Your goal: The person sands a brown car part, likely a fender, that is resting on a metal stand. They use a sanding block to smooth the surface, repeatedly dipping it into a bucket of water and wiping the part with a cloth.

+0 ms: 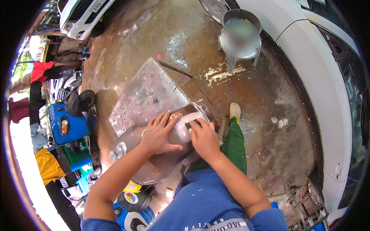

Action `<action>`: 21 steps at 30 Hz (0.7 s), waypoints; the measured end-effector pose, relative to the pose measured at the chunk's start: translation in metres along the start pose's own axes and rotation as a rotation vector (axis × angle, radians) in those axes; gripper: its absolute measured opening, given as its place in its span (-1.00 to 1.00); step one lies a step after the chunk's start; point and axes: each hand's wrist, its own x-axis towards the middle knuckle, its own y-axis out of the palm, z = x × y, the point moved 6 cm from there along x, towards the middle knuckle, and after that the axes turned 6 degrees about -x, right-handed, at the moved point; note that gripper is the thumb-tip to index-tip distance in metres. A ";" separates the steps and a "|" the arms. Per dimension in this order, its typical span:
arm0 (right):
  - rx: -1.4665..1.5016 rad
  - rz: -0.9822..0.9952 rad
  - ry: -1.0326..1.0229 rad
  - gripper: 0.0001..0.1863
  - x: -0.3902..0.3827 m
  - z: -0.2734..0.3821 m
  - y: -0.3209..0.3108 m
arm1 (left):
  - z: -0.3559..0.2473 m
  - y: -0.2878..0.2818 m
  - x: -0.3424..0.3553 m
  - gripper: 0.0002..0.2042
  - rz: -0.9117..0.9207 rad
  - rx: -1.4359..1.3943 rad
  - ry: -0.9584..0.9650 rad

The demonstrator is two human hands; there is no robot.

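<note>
Bright daylight, overexposed left rim, heavy fisheye bending, dark vignette corners, glare on wet floor (pixel 185 42)

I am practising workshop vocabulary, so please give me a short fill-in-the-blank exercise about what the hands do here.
1. The left hand lies flat on the grey ____ panel.
2. The right hand presses a small dark block on a ____ patch of the panel.
3. The metal bucket stands beside the ____ car.

Missing words: metal; white; white
</note>
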 end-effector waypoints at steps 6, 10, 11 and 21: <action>-0.112 0.018 -0.005 -0.65 0.018 -0.005 0.012 | 0.003 0.004 0.002 0.30 -0.019 0.014 0.005; -0.150 0.014 -0.076 -0.68 -0.001 0.026 0.007 | 0.006 0.008 -0.003 0.28 -0.071 -0.023 0.002; -0.144 0.012 -0.074 -0.68 0.013 0.023 0.005 | 0.007 0.006 -0.003 0.28 -0.080 -0.017 -0.004; -0.303 -0.080 -0.263 -0.63 0.004 0.047 0.016 | 0.007 0.010 -0.007 0.25 -0.075 0.017 -0.015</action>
